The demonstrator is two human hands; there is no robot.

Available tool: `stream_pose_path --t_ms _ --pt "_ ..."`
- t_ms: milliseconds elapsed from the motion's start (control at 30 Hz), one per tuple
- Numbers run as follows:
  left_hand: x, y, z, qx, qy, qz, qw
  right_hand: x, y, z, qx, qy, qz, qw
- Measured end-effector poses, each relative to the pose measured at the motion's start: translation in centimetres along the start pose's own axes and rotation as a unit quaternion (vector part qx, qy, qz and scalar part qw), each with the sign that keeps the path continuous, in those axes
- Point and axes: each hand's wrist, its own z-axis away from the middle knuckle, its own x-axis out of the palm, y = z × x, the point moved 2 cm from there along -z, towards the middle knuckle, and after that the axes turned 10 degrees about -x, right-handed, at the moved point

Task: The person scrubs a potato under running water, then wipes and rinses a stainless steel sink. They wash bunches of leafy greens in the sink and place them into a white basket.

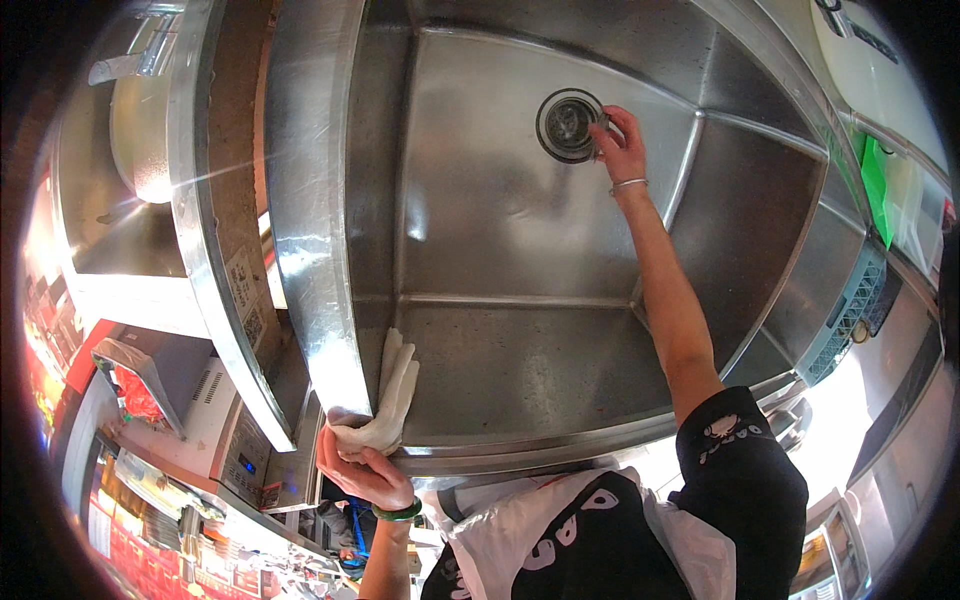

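A deep stainless steel sink basin lies before me, with a round drain in its floor. My right hand reaches into it, fingers bent at the drain's right rim. Whether they pinch the strainer or only touch the rim is too small to tell. At the basin's near left corner, a limp white glove hangs over the edge, its fingers pointing down inside. My left hand has hold of the glove's cuff end, against the sink's corner. A green bangle circles that wrist.
A steel ledge borders the basin on the left, and a second counter with a tap stands beyond it. A blue-grey plastic basket sits to the right. At lower left is an appliance with a lit display.
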Motion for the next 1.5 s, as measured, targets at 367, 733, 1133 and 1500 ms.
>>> stream_pose_path --t_ms 367,733,1133,1500 --pt "0.0 -0.2 0.1 -0.012 -0.007 0.004 1.0 2.8 1.1 -0.2 -0.263 -0.07 0.389 0.88" --pt "0.1 -0.3 0.1 -0.008 -0.001 -0.007 1.0 2.2 1.9 -0.8 -0.289 -0.034 0.368 0.883" --pt "-0.2 0.1 0.0 -0.01 -0.022 -0.015 1.0 2.2 2.9 -0.5 -0.231 -0.091 0.37 0.895" --pt "-0.2 0.0 -0.1 0.053 0.04 0.0 0.998 2.7 0.9 -1.7 -0.105 -0.202 0.475 0.85"
